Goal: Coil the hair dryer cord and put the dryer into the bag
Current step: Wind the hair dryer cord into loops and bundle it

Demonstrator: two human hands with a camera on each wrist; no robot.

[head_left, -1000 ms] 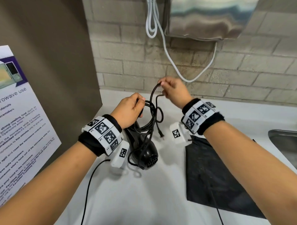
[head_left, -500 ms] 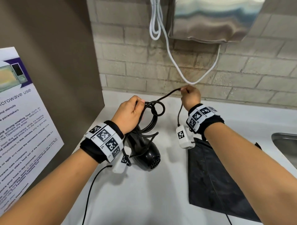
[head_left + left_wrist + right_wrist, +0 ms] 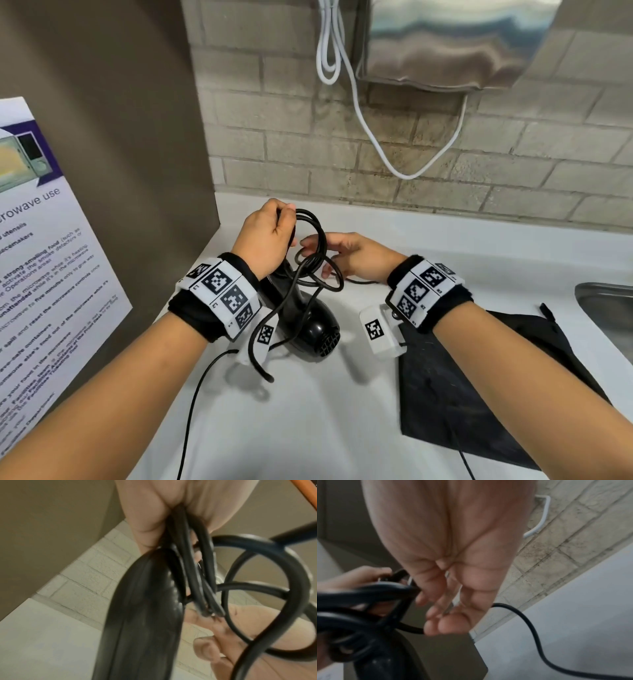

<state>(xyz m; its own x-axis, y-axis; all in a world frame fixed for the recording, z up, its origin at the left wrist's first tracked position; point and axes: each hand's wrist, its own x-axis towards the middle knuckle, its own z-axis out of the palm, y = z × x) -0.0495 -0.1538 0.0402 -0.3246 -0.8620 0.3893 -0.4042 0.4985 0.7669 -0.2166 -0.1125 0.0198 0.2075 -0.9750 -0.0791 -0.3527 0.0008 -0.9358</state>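
While gathered in the left hand (image 3: 265,240), pinched between thumb and curled fingers, the cord (image 3: 310,255) loops stay bunched at the top of the dryer's handle; held high like that, presumably so the loops hang free and do not slide apart. Hair dryer (image 3: 308,325) resting nozzle-down on the white counter (image 3: 308,428), handle tilted up toward the left hand, likely steadied by the same grip; seen close in the left wrist view as a dark handle (image 3: 142,615) with cord strands clamped above it. Right hand (image 3: 349,255) low, just beside the loops, fingers loosely extended and lightly curled; in the right wrist view, fingertips (image 3: 435,627) touching a strand, perhaps guiding the next turn; firm pinch or mere contact: cannot tell. One long loop dangling down past the left wrist; coil loose, so not yet finished by the look of it. Black bag (image 3: 479,394) flat on the counter to the right, near the sink (image 3: 606,308) edge, mouth not visibly opened; placed within easy reach for the dryer afterwards.
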